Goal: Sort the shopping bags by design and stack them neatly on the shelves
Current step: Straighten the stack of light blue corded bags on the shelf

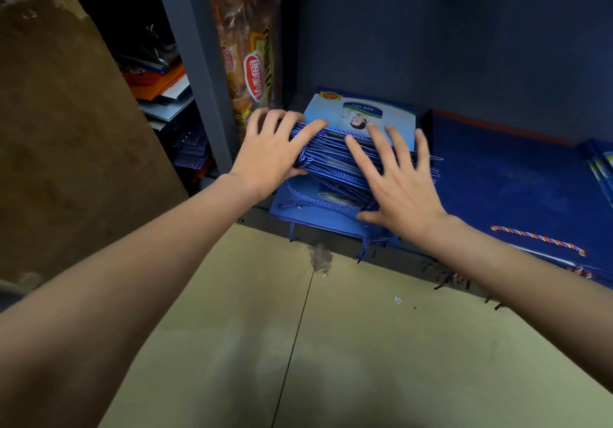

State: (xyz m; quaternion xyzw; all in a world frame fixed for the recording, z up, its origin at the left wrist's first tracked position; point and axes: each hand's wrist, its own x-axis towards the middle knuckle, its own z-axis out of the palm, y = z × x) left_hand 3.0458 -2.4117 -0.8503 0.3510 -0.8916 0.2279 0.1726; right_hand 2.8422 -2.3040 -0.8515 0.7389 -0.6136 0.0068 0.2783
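Head view looks down on a stack of blue shopping bags (335, 168) lying flat on a dark shelf (331, 240), their twisted blue cord handles (315, 203) bunched toward the front edge, a few dangling over it. At the back of the stack a pale blue bag face with a printed picture (360, 114) shows. Both hands are on this stack — the left hand (272, 158) lies at its left end, fingers spread and bent over the top edge with the thumb against the side, while the right hand (401, 185) lies flat on top with straight, spread fingers, pressing down and gripping nothing. Whether the left hand truly grips the bags or only steadies them cannot be told. Right of the stack, on the same shelf, lies a larger dark blue bag (510, 182) with a multicoloured cord handle (539, 238) near its front, and more bags at the far right edge. Left of the stack stands a dark upright post (195, 72), with a plastic-wrapped packet bearing a red label (247, 62) just behind it. Beyond the post — further left — sits another pile of orange, white and blue bags (166, 102). Below the shelf is a pale tiled floor (331, 344).
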